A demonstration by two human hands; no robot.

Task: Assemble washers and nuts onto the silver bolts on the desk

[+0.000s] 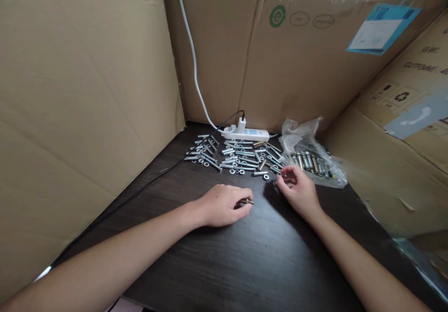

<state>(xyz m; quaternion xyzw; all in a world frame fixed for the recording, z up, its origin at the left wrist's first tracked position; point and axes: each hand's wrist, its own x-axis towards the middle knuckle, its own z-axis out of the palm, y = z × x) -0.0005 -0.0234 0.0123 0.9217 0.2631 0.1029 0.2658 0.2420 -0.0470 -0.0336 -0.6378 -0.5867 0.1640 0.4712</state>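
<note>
My left hand (226,204) is closed around a bolt (249,202), whose end with a ring on it sticks out past the fingertips. Most of the bolt is hidden by the fingers. My right hand (297,188) is low over the table at the right edge of the loose hardware, its fingers curled and thumb near the index finger. What it pinches, if anything, I cannot make out. Close to it lie a hex nut (266,177) and metal sleeves (259,173). Several bolts, sleeves, washers and nuts (241,156) are spread in rough rows beyond my hands.
A clear plastic bag (338,174) with several anchor bolts lies at the right. Behind the hardware sits a white power strip (261,135) with a plugged-in adapter (241,125). A black cable (150,187) crosses the dark table (224,265). Cardboard boxes (224,46) wall it in.
</note>
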